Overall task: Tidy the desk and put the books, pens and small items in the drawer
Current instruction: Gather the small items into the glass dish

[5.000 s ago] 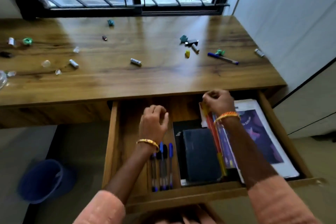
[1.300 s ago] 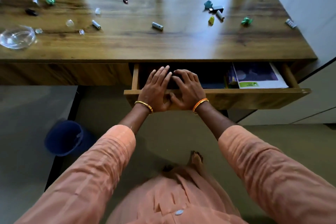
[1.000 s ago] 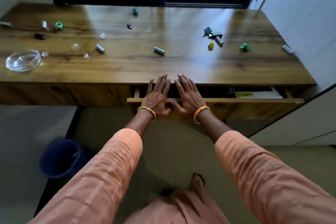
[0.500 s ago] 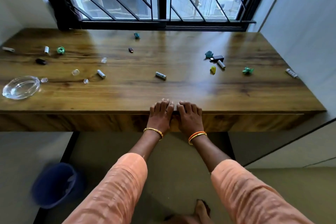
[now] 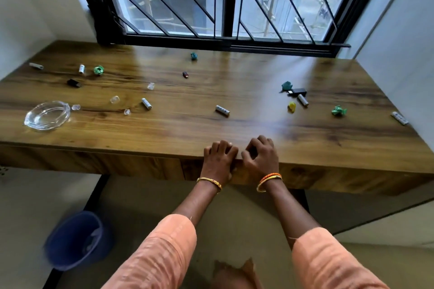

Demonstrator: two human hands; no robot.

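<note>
The drawer under the wooden desk is pushed fully in, so its contents are hidden. My left hand and my right hand rest side by side at the desk's front edge, against the drawer front, fingers loosely curled and holding nothing. Small items lie scattered on the desk: batteries, green crumpled bits, a yellow piece, a black stick and clear plastic bits.
A glass bowl sits at the desk's left front. A blue bin stands on the floor to the lower left. A barred window runs along the back and a white wall closes the right side.
Both hands pushed the open drawer in until it shut. Since then the flat fingers have curled and the hands have risen to the desk's edge.
</note>
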